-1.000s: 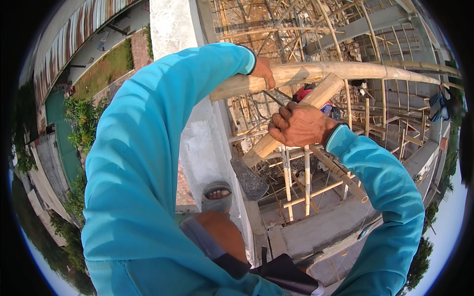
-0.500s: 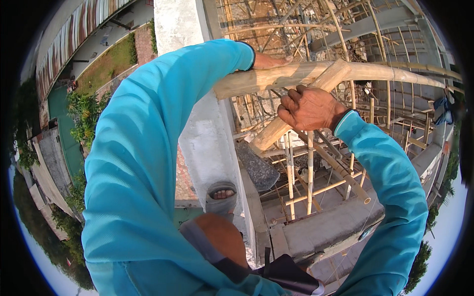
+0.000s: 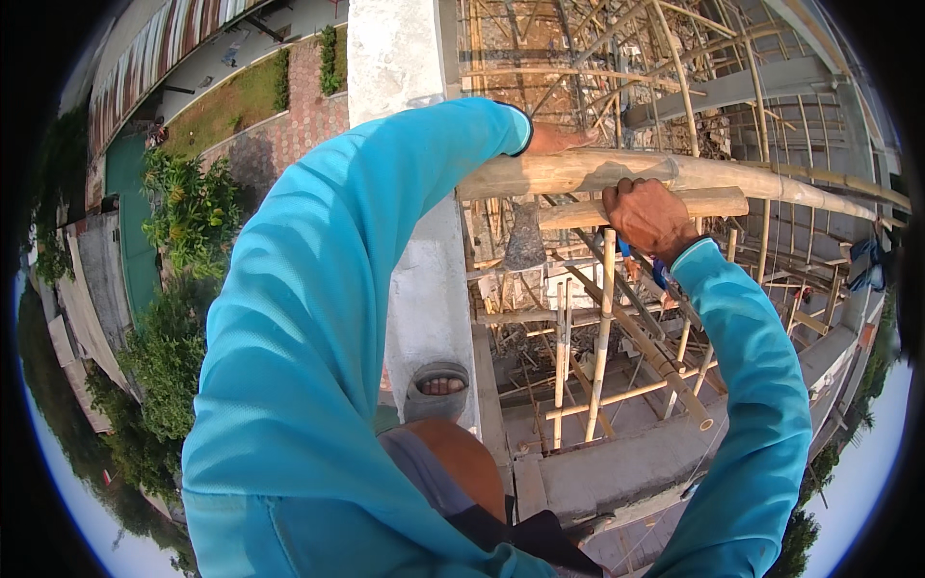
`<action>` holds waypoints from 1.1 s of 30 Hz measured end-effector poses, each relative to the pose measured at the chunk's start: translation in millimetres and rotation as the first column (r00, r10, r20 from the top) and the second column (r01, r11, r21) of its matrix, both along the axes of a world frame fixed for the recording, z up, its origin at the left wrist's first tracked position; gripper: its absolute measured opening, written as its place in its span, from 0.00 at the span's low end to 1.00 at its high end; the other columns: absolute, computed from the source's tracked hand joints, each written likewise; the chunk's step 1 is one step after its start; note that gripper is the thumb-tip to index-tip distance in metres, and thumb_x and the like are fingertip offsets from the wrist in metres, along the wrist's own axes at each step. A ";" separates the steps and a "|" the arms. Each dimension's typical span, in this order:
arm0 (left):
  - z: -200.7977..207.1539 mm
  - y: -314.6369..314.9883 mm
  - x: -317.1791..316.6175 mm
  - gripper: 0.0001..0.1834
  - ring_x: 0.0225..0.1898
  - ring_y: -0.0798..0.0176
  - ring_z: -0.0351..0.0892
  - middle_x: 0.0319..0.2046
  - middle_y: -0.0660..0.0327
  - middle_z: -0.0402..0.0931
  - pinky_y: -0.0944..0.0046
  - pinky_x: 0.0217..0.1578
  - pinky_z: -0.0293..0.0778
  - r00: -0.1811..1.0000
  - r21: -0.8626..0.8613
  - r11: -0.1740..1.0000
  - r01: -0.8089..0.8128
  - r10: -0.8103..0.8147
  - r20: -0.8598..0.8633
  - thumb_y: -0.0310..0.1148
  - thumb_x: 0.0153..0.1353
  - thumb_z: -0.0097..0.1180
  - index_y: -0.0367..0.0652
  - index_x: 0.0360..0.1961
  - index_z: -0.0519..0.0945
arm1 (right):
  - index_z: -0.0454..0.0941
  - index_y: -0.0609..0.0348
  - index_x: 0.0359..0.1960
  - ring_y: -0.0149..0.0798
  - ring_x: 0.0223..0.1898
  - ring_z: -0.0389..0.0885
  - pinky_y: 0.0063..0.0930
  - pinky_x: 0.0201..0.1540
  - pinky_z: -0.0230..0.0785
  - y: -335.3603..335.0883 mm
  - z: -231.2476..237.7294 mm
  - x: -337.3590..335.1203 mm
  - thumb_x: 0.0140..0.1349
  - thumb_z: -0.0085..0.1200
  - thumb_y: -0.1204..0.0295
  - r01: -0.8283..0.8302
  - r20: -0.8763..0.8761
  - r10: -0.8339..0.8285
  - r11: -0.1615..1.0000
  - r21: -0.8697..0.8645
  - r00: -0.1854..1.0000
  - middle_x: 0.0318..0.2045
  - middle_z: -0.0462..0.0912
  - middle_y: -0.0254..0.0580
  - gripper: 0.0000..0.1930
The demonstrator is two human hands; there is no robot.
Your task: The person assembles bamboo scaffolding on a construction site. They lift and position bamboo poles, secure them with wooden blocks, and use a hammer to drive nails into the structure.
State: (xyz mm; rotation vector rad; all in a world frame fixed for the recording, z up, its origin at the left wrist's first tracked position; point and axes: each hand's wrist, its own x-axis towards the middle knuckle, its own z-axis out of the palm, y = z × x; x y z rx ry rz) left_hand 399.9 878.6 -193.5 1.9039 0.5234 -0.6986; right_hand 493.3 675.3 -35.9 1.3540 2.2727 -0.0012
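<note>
A thick, pale bamboo pole [image 3: 568,173] stretches from the white wall top out to the right. My left hand [image 3: 561,141] grips its far side near the thick end; most of its fingers are hidden. Just on the near side of the pole, my right hand [image 3: 647,217] is closed in a fist around the wooden handle of a hatchet [image 3: 713,202]. That handle lies almost parallel to the pole. Its flared, grey metal blade [image 3: 525,241] points toward me at the handle's left end.
My sandaled foot [image 3: 438,387] stands on the narrow white wall top [image 3: 424,308]. Far below on the right is bamboo scaffolding [image 3: 602,337], with a person [image 3: 661,276] partly visible. A concrete beam [image 3: 617,472] lies nearby. Shrubs [image 3: 188,212] and paving [image 3: 308,116] are down on the left.
The hatchet has swung from a slant across the pole to nearly level beside it, its blade rising away from me. My left hand stays on the pole. The whole view has shifted slightly.
</note>
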 end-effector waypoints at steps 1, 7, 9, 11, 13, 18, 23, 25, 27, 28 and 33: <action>5.5 -7.7 -8.5 0.61 0.69 0.42 0.65 0.67 0.40 0.66 0.38 0.68 0.60 1.000 0.077 0.997 -0.013 0.011 0.029 0.85 0.55 0.25 0.42 0.69 0.70 | 0.77 0.66 0.39 0.48 0.31 0.87 0.40 0.31 0.80 -20.4 -1.9 2.0 0.58 0.58 0.71 0.068 -0.059 -0.069 0.997 -0.033 0.996 0.29 0.84 0.51 0.11; 75.7 -134.6 -105.0 0.32 0.49 0.56 0.83 0.45 0.52 0.83 0.54 0.48 0.79 0.628 0.111 0.815 -0.568 0.343 0.698 0.44 0.61 0.69 0.34 0.59 0.75 | 0.71 0.67 0.58 0.61 0.32 0.84 0.51 0.35 0.76 -185.1 -33.3 19.2 0.58 0.66 0.61 0.765 -0.524 -0.725 0.614 -0.194 0.448 0.34 0.84 0.60 0.31; 58.8 -202.4 -113.9 0.30 0.50 0.59 0.82 0.45 0.52 0.82 0.57 0.47 0.81 0.434 -0.432 0.520 -0.737 0.854 0.287 0.38 0.58 0.73 0.33 0.55 0.76 | 0.70 0.67 0.60 0.61 0.31 0.84 0.52 0.35 0.75 -169.0 -22.6 14.9 0.62 0.63 0.60 0.840 -0.558 -0.791 0.465 -0.280 0.252 0.31 0.84 0.60 0.30; 37.0 -222.2 -86.0 0.29 0.50 0.58 0.81 0.46 0.52 0.81 0.56 0.47 0.82 0.073 -0.652 -0.046 -0.757 0.986 -0.153 0.40 0.55 0.76 0.35 0.51 0.77 | 0.71 0.66 0.58 0.63 0.33 0.83 0.51 0.37 0.74 -137.0 7.0 -0.2 0.67 0.59 0.59 0.808 -0.587 -0.791 0.454 -0.375 0.171 0.33 0.83 0.60 0.26; -12.5 -205.1 -57.2 0.29 0.45 0.56 0.82 0.46 0.53 0.80 0.55 0.48 0.82 -0.158 -0.771 -0.409 -0.487 0.910 -0.383 0.39 0.52 0.77 0.37 0.51 0.77 | 0.71 0.66 0.56 0.63 0.34 0.83 0.51 0.38 0.74 -107.6 5.8 -17.0 0.67 0.58 0.57 0.657 -0.750 -0.529 0.734 -0.171 0.396 0.36 0.83 0.61 0.25; -16.5 -181.9 -78.9 0.18 0.48 0.53 0.83 0.46 0.56 0.82 0.53 0.49 0.85 -0.033 -0.944 -0.326 0.052 0.944 -0.328 0.28 0.56 0.71 0.43 0.47 0.82 | 0.71 0.65 0.51 0.61 0.37 0.84 0.50 0.38 0.76 -68.8 -6.7 -47.5 0.64 0.61 0.53 0.402 -0.804 -0.190 0.913 0.066 0.564 0.39 0.81 0.61 0.27; -43.2 -160.5 -102.1 0.18 0.57 0.49 0.79 0.54 0.55 0.80 0.45 0.61 0.76 0.044 -0.921 -0.380 -0.086 0.922 -0.384 0.24 0.59 0.67 0.38 0.51 0.80 | 0.71 0.66 0.39 0.62 0.25 0.84 0.51 0.27 0.77 -40.4 -45.2 -45.2 0.68 0.56 0.51 0.499 -0.468 -0.453 0.866 -0.029 0.759 0.26 0.81 0.60 0.25; -44.1 -150.4 -112.9 0.19 0.58 0.50 0.78 0.55 0.56 0.80 0.46 0.62 0.74 0.134 -0.933 -0.337 -0.129 0.926 -0.353 0.25 0.60 0.67 0.38 0.52 0.79 | 0.70 0.65 0.39 0.63 0.27 0.83 0.52 0.28 0.77 -44.4 -39.1 -58.5 0.68 0.55 0.51 0.529 -0.618 -0.427 0.848 -0.021 0.660 0.27 0.81 0.61 0.24; -44.9 -152.5 -121.0 0.20 0.58 0.51 0.77 0.56 0.56 0.80 0.48 0.62 0.73 0.233 -0.919 -0.379 -0.109 0.889 -0.395 0.26 0.60 0.68 0.39 0.53 0.79 | 0.70 0.64 0.39 0.64 0.27 0.83 0.52 0.27 0.76 -54.9 -59.5 -54.4 0.68 0.55 0.51 0.472 -0.683 -0.313 0.880 0.053 0.660 0.28 0.81 0.61 0.23; -45.5 -153.4 -117.4 0.21 0.58 0.52 0.77 0.56 0.57 0.80 0.48 0.61 0.72 0.297 -0.909 -0.408 -0.079 0.861 -0.413 0.27 0.60 0.68 0.39 0.53 0.78 | 0.70 0.64 0.39 0.64 0.27 0.83 0.52 0.27 0.76 -58.0 -58.4 -53.7 0.68 0.55 0.51 0.452 -0.707 -0.255 0.886 0.102 0.660 0.28 0.81 0.61 0.23; -67.3 -161.9 -106.2 0.26 0.61 0.57 0.75 0.59 0.55 0.76 0.49 0.60 0.71 0.074 -0.853 -0.192 -0.486 0.963 -0.258 0.35 0.62 0.68 0.38 0.59 0.75 | 0.71 0.65 0.41 0.62 0.26 0.83 0.53 0.29 0.74 -49.2 -56.9 -67.7 0.68 0.56 0.51 0.695 -0.535 -0.638 0.708 -0.126 0.554 0.28 0.82 0.59 0.24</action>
